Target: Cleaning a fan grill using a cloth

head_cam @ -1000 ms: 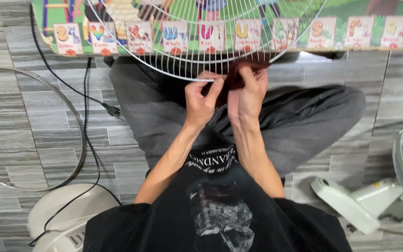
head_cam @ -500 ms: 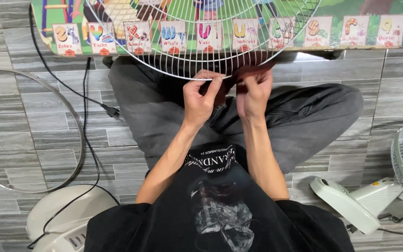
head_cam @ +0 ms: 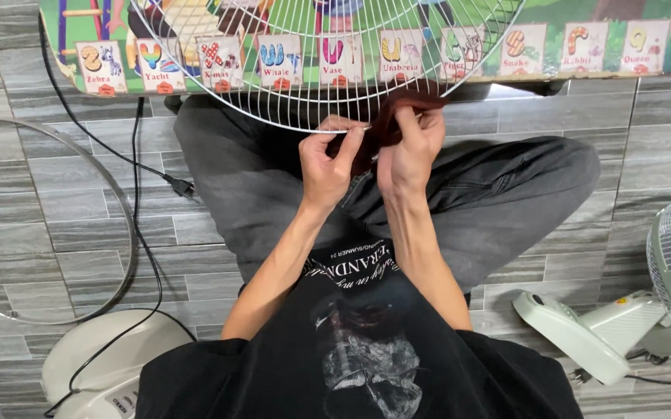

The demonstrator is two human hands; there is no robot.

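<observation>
The person sat cross-legged on the grey tiled floor (head_cam: 56, 202). The left hand (head_cam: 326, 167) pinched the near rim of the white wire fan guard (head_cam: 304, 77), while the right hand (head_cam: 407, 151) gripped a dark red cloth (head_cam: 388, 120) bunched against that rim, above the lap.
</observation>
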